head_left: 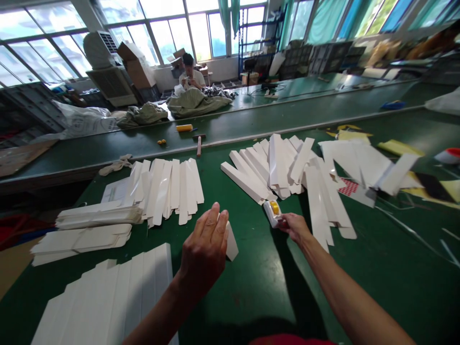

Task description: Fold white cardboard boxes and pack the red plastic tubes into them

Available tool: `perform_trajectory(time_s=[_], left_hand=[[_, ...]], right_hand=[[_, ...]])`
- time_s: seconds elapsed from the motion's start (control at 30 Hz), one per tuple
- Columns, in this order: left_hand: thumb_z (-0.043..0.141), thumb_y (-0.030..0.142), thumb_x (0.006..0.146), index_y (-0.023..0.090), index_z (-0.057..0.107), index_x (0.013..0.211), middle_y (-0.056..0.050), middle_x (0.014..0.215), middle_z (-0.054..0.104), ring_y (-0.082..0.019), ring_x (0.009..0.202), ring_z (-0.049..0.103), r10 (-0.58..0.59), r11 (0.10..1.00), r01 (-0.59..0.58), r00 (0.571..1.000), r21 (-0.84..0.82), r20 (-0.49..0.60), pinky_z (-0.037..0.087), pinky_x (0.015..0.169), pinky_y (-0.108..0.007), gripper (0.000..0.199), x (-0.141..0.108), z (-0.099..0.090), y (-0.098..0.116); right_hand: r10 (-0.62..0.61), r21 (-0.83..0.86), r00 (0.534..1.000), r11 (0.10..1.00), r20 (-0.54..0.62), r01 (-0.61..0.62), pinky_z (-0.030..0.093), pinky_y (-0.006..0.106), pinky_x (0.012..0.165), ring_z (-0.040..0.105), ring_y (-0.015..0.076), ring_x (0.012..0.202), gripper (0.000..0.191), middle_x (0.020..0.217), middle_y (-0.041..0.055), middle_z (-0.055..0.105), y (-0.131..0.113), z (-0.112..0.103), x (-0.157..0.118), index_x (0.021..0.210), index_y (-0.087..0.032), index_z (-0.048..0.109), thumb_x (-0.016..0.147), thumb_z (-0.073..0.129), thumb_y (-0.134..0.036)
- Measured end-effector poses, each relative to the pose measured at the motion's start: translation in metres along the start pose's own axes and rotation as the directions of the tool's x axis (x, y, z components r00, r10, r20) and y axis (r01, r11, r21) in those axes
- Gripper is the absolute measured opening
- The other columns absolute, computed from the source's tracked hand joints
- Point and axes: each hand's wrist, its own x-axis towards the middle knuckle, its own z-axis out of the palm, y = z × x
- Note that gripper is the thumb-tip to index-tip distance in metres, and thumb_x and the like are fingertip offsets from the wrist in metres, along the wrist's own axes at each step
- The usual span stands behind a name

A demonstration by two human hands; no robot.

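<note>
The work in hand sits between the person's two hands, just above a green-topped table (395, 268). The left hand (203, 244) is curled, its fingers close together, around a short folded white strip (232, 244) whose end pokes out past the knuckles (how much of the strip lies behind the hand is hidden). The right hand (294, 227) is closed, pinching a small white device with a yellow roller-like centre (272, 213), which sits just beside the central heap of strips (276, 167). That heap and a fanned row of strips (168, 187) to its left are made of long, narrow, smooth white card or plastic, creased lengthwise into shallow V or angled sections, with stepped, tab-like ends. Flatter nested stacks (93, 213) lie nearer the left edge, and a broad layered pile (108, 297) lies closest to the person. To the right, more white strips (359, 163) overlap yellow sheets (398, 147) and a red-and-white checked piece (348, 187). Across a long green belt (287, 115), a co-worker (190, 72) sits working with both hands behind bulging olive-green sacks (196, 103).
</note>
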Motion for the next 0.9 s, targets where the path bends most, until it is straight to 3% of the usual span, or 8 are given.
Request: perform_trajectory(time_s=[0.17,0.37,0.53,0.63,0.73,0.8,0.87,0.9], left_hand=[[0.051,0.009,0.090,0.002,0.058,0.121,-0.026,0.124,0.062,-0.031,0.116,0.062,-0.002,1.000,0.002,1.000,0.012,-0.008,0.061,0.085,-0.043,0.032,0.002,-0.001,-0.003],[0.053,0.009,0.087,0.003,0.056,0.125,-0.025,0.128,0.060,-0.031,0.121,0.058,-0.025,0.998,0.024,1.000,-0.050,-0.018,0.056,0.094,-0.044,0.039,0.001,0.000,-0.005],[0.046,0.015,0.090,0.008,0.053,0.129,-0.021,0.135,0.053,-0.031,0.123,0.053,-0.183,0.971,0.179,0.983,-0.157,-0.008,0.053,0.096,-0.049,0.040,-0.005,0.003,-0.007],[0.046,0.017,0.091,0.013,0.055,0.129,-0.018,0.132,0.050,-0.028,0.118,0.054,-0.296,0.940,0.286,0.955,-0.188,-0.025,0.053,0.094,-0.044,0.039,-0.007,0.005,-0.007],[0.048,0.015,0.091,0.014,0.057,0.127,-0.015,0.123,0.052,-0.025,0.113,0.056,-0.306,0.930,0.292,0.952,-0.224,-0.027,0.054,0.092,-0.039,0.038,-0.006,0.006,-0.010],[0.049,0.014,0.090,0.015,0.058,0.126,-0.014,0.121,0.053,-0.024,0.111,0.056,-0.307,0.925,0.290,0.951,-0.245,-0.032,0.054,0.090,-0.038,0.037,-0.005,0.008,-0.011],[0.051,0.014,0.090,0.015,0.059,0.125,-0.014,0.121,0.052,-0.024,0.111,0.055,-0.320,0.917,0.302,0.947,-0.262,-0.029,0.054,0.090,-0.038,0.036,-0.002,0.009,-0.010],[0.051,0.013,0.090,0.015,0.059,0.125,-0.015,0.121,0.052,-0.024,0.112,0.055,-0.327,0.912,0.308,0.945,-0.270,-0.025,0.054,0.090,-0.038,0.036,-0.001,0.010,-0.009]], right_hand=[[0.002,0.108,1.000,0.994,0.027,-0.005,0.054,0.023,0.059,0.060,0.0084,0.061,0.016,0.074,-0.0025,0.062,0.009,-0.011,-0.011,0.086,-0.012,0.061,0.093,0.060,-0.026],[0.008,0.175,0.998,0.984,0.066,-0.019,0.057,0.025,0.060,0.061,0.0088,0.057,0.020,0.062,-0.0055,0.059,0.029,-0.016,-0.018,0.071,-0.012,0.056,0.089,0.062,-0.015],[0.068,0.182,0.996,0.980,0.063,-0.079,0.059,0.026,0.054,0.059,0.0093,0.046,0.020,0.051,-0.0055,0.057,0.036,-0.012,-0.020,0.068,-0.014,0.054,0.083,0.065,-0.008],[0.098,0.154,0.993,0.982,0.066,-0.107,0.057,0.024,0.046,0.056,0.0097,0.040,0.028,0.044,-0.0049,0.053,0.037,-0.004,-0.031,0.059,-0.016,0.048,0.072,0.070,-0.004],[0.082,0.117,0.984,0.988,0.157,-0.101,0.054,0.024,0.040,0.056,0.0118,0.038,0.026,0.044,-0.0032,0.055,0.027,0.013,-0.059,0.062,-0.016,0.052,0.067,0.077,-0.011],[0.031,0.121,0.963,0.991,0.269,-0.065,0.054,0.024,0.040,0.057,0.0119,0.042,0.023,0.052,-0.0025,0.060,0.007,0.029,-0.090,0.072,-0.016,0.059,0.067,0.081,-0.020],[-0.066,0.152,0.910,0.988,0.409,0.003,0.054,0.023,0.044,0.059,0.0115,0.047,0.027,0.060,-0.0021,0.064,-0.021,0.046,-0.129,0.081,-0.018,0.062,0.067,0.083,-0.030],[-0.176,0.183,0.843,0.979,0.507,0.095,0.054,0.023,0.045,0.059,0.0111,0.048,0.026,0.062,-0.0020,0.064,-0.037,0.054,-0.148,0.082,-0.018,0.063,0.071,0.081,-0.033]])
